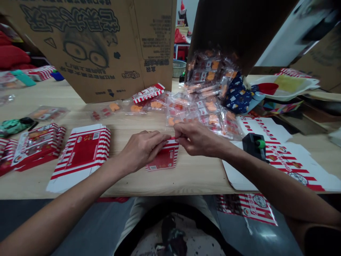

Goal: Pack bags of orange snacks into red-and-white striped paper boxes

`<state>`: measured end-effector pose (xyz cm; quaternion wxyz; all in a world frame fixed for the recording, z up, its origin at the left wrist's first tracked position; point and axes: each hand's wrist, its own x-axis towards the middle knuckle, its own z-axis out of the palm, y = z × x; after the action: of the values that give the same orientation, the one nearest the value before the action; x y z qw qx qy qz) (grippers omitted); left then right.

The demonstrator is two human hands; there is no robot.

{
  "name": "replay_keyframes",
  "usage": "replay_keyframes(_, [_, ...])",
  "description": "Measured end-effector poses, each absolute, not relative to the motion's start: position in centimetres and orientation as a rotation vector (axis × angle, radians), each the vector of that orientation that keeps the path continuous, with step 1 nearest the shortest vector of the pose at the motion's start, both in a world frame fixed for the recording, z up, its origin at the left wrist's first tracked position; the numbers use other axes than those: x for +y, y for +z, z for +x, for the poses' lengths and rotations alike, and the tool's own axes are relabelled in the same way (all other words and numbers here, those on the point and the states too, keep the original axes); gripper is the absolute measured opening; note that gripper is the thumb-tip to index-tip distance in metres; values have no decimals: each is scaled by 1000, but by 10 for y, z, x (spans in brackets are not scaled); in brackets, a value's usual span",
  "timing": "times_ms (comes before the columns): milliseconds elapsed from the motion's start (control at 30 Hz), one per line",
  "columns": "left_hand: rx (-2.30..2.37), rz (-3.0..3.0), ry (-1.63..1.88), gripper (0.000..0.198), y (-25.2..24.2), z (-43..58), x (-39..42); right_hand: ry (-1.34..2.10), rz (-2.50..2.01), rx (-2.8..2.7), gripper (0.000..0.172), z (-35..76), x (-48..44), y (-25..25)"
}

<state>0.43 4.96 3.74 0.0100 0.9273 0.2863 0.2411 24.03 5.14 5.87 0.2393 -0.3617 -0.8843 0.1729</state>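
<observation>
While the left hand (pixel 141 150) grasps the striped box (pixel 167 158) at the table's (pixel 198 179) near side, the right hand (pixel 195 138) pinches its top corner; uneven finger pressure could crease the card.

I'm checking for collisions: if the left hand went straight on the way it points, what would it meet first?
Probably the right hand, just beyond the left hand at the upper edge of the red-and-white striped cardboard box; depth is unclear.

The left fingers (pixel 159 138) hide part of the held striped box (pixel 165 159), and the top edge crops the printed carton (pixel 106 46).
</observation>
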Motion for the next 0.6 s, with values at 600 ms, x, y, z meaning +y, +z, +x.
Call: replay_keyframes(600, [1140, 3311, 1041, 14, 35, 14, 18, 519, -1025, -2574, 12, 236, 51, 56])
